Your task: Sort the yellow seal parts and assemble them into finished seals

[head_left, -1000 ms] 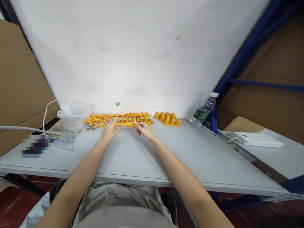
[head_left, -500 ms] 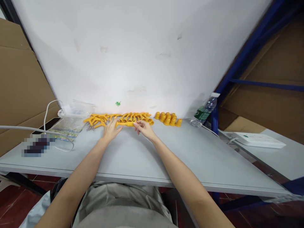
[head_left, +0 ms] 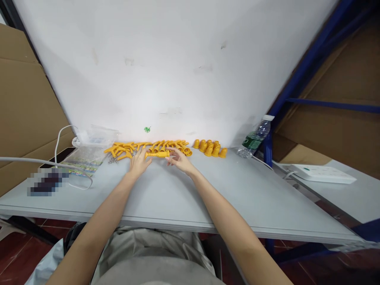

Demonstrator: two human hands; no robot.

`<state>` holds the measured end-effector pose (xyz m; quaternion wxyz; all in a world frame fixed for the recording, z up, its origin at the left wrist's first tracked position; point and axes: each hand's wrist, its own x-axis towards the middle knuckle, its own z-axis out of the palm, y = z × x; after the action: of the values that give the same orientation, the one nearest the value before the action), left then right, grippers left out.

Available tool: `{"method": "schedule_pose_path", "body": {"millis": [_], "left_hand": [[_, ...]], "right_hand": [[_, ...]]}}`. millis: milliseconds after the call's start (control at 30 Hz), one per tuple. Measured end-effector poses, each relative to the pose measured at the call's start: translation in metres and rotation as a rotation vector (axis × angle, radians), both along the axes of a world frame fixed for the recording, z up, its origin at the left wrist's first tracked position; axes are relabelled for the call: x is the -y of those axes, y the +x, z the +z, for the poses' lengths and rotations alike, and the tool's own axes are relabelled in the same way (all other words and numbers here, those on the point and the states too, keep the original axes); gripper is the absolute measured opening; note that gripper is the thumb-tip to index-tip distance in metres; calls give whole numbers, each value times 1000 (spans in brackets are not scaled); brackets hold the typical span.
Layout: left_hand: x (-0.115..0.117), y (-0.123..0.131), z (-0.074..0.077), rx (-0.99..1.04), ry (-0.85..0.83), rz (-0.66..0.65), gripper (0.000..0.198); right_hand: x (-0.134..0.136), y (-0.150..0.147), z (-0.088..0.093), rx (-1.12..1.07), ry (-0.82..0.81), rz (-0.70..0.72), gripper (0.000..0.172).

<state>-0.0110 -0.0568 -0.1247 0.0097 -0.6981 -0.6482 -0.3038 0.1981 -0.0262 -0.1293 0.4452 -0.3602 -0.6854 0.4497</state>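
A slim yellow plastic piece [head_left: 158, 154] with a ridged left part and a thicker, collared right end lies level, just above the table's back part. My left hand [head_left: 138, 161] grips its left end between thumb and fingers. At the collared end, my right hand [head_left: 179, 161] has its thumb and fingers apart around the tip; whether they touch it I cannot tell. Behind my hands, several yellow branch-shaped pieces [head_left: 118, 149] and yellow pieces with round cup-like ends [head_left: 186, 151] lie along the wall. Small silvery metal parts [head_left: 113, 160] are scattered left of my left hand.
Several yellow cups [head_left: 208, 150] stand upside down at the back right. Beyond them a plastic bottle [head_left: 255, 138] leans near a blue frame [head_left: 268, 152]. Plastic bags [head_left: 86, 156], a white cable [head_left: 56, 144] and a blurred dark object [head_left: 47, 183] are on the left.
My right thumb and fingers have parted at the yellow piece's right end, so its collar now shows. My left hand keeps its grip in nearly the same place.
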Motion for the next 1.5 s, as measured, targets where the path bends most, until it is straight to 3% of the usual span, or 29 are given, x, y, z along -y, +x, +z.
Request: {"method": "schedule_pose_path", "body": {"millis": [133, 333, 500, 633, 733, 833, 1067, 1300, 1500], "left_hand": [[1, 0, 1, 3, -7, 22, 32], [1, 1, -1, 11, 29, 3, 29], [2, 5, -3, 13, 36, 0, 30], [1, 6, -2, 17, 22, 12, 30], [0, 4, -2, 18, 7, 22, 31], [-1, 3, -2, 11, 3, 33, 30], [-2, 2, -5, 10, 45, 16, 31], [1, 5, -4, 22, 80, -4, 30], [2, 7, -2, 33, 15, -10, 35]], "right_hand": [[-4, 2, -4, 5, 33, -7, 42], [-1, -1, -2, -34, 15, -41, 45], [5, -8, 3, -8, -100, -118, 59], [6, -8, 5, 29, -174, -139, 56], [3, 0, 5, 22, -100, -59, 46], [-1, 6, 2, -12, 3, 27, 57], [-2, 0, -3, -53, 21, -42, 57], [6, -9, 3, -160, -111, -86, 52], [12, -15, 8, -291, -381, -81, 35]]}}
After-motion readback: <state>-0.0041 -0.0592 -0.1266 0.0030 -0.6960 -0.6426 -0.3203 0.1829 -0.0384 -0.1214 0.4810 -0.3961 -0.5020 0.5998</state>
